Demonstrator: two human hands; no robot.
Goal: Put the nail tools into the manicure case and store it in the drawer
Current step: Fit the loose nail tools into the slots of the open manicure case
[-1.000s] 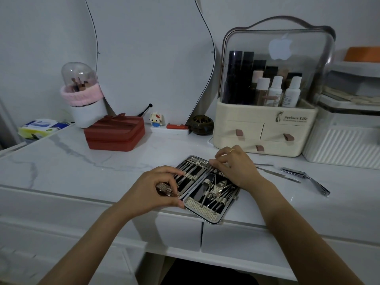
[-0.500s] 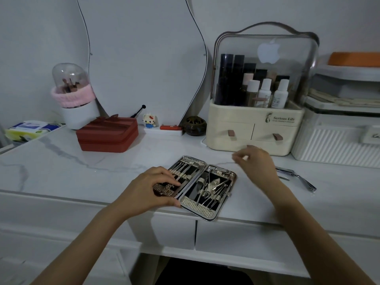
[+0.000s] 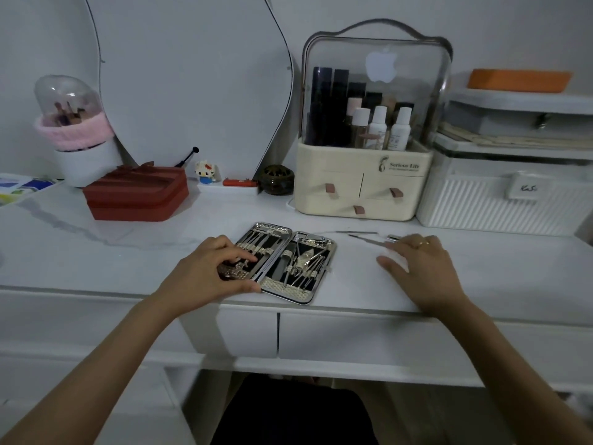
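Since the earlier frame my right hand [image 3: 420, 268] is moving away from the manicure case [image 3: 285, 261] to the right, and now it is lying over the loose nail tools [image 3: 365, 239] on the bench [image 3: 96, 252]. Its fingers [image 3: 393, 264] are looking relaxed and spread, only a little bent. They are covering the near ends of the tools, so I cannot tell if they are already pinching one.

My left hand [image 3: 211, 271] is resting on the left half of the case. Its fingers are curling over the near left corner of the case and the thumb is pressing along the front edge, so it is gripping the case there.

The case is lying open and flat near the front edge of the bench, above the two drawer fronts [image 3: 321, 335], with metal tools sitting in both halves. The loose tools are lying to the right of the case, in front of the cream cosmetic organizer [image 3: 362, 178]. A red box [image 3: 138, 194] is standing well apart on the left.
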